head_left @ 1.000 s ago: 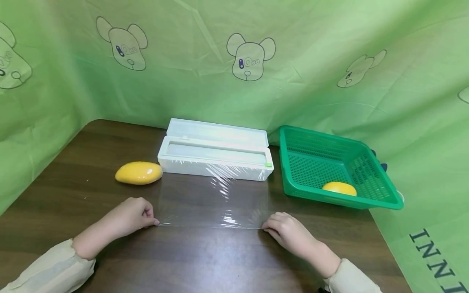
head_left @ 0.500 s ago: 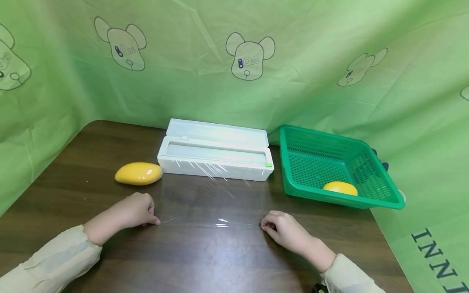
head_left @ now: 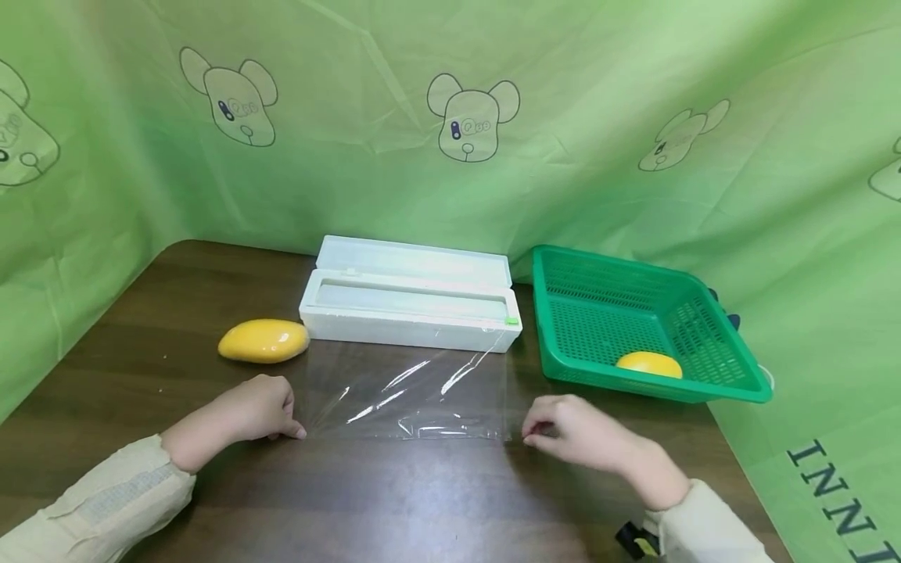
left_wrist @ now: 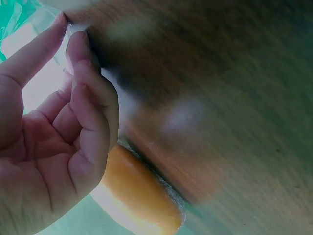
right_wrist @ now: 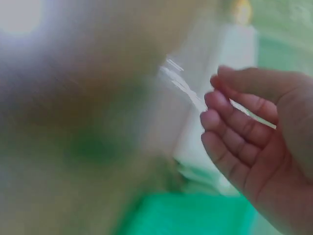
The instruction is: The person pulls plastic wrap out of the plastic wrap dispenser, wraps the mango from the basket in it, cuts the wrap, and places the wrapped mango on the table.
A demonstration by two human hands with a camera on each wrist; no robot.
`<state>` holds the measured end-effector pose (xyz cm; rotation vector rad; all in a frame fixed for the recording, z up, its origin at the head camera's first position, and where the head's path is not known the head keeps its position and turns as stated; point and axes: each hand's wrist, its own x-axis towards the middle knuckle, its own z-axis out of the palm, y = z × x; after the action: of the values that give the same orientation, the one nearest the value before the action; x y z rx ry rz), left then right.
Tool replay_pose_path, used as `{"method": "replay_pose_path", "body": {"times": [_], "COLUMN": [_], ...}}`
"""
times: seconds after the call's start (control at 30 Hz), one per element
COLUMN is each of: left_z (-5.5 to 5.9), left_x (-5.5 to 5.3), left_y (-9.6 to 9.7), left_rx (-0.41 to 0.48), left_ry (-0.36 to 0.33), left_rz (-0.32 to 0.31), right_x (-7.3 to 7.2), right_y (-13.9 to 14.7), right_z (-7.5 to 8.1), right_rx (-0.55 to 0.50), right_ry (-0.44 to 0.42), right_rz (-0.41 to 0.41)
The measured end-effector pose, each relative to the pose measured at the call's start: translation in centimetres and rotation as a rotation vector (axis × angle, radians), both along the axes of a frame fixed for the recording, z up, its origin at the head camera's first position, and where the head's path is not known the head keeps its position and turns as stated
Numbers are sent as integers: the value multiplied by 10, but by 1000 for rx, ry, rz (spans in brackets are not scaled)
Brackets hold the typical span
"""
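A sheet of cling film [head_left: 415, 391] runs from the front of a white cling film dispenser [head_left: 408, 332] over the brown table. At its near left corner my left hand [head_left: 260, 408] pinches the edge between thumb and forefinger. Past the near right corner, my right hand [head_left: 580, 434] is apart from the film, its fingers loosely bent with nothing in them. Streaks of film [right_wrist: 183, 87] glint beyond those fingertips in the right wrist view. A yellow mango [head_left: 263, 341] in shiny wrap lies left of the dispenser; the left wrist view shows this mango [left_wrist: 142, 196] below the hand.
A green plastic basket [head_left: 549, 363] stands right of the dispenser, with another yellow mango [head_left: 649, 363] inside. The dispenser's lid [head_left: 415, 262] is raised at the back. Green cloth [head_left: 352, 180] with bear-head prints hangs behind and beside the table [head_left: 394, 508].
My right hand has let go of the film's corner and moved right. The film, taut before, now lies slack with fresh creases. My left hand has stayed at its corner.
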<state>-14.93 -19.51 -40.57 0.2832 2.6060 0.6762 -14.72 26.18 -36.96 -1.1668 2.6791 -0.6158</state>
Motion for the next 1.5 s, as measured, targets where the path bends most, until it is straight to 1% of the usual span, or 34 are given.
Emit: {"method": "replay_pose_path", "body": {"times": [0.07,0.13,0.23,0.27,0.37,0.5,0.6,0.7,0.73,0.87,0.97,1.03,1.3,1.4,1.5], "left_z": [-1,-2,-3,-3,-3,-4,-4,-4,-5,-5,-5,-4,-3,-3,-4], "left_x": [1,2,3,3,4,4,5,4,4,4,4,4,3,3,2], "left_y": [0,-1,-1,-2,-2,-4,-4,-5,-5,-5,-6,-6,-5,-5,-5], "left_rx": [3,6,11,13,13,13,18,22,24,29,31,32,31,32,37], "left_ry": [2,9,12,11,7,-2,-6,-4,-2,-2,-1,2,10,18,24], "left_rz": [4,6,8,9,14,27,31,30,29,28,27,26,24,19,10], "right_x": [-5,-10,-20,-23,-34,-47,-55,-63,-66,-76,-82,-84,-91,-95,-97], "right_y": [11,23,42,48,69,97,118,136,141,158,168,174,181,182,182], "right_z": [17,32,49,52,56,51,47,45,45,43,41,39,36,36,36], "right_rx": [-26,-56,-99,-119,-186,-246,-225,-149,-114,11,65,103,190,213,210], "right_ry": [48,112,198,206,176,77,42,10,-6,-119,-211,-241,-304,-356,-437], "right_rz": [-7,-40,-107,-136,-250,-411,-473,-513,-523,-535,-531,-527,-473,-472,-484]}}
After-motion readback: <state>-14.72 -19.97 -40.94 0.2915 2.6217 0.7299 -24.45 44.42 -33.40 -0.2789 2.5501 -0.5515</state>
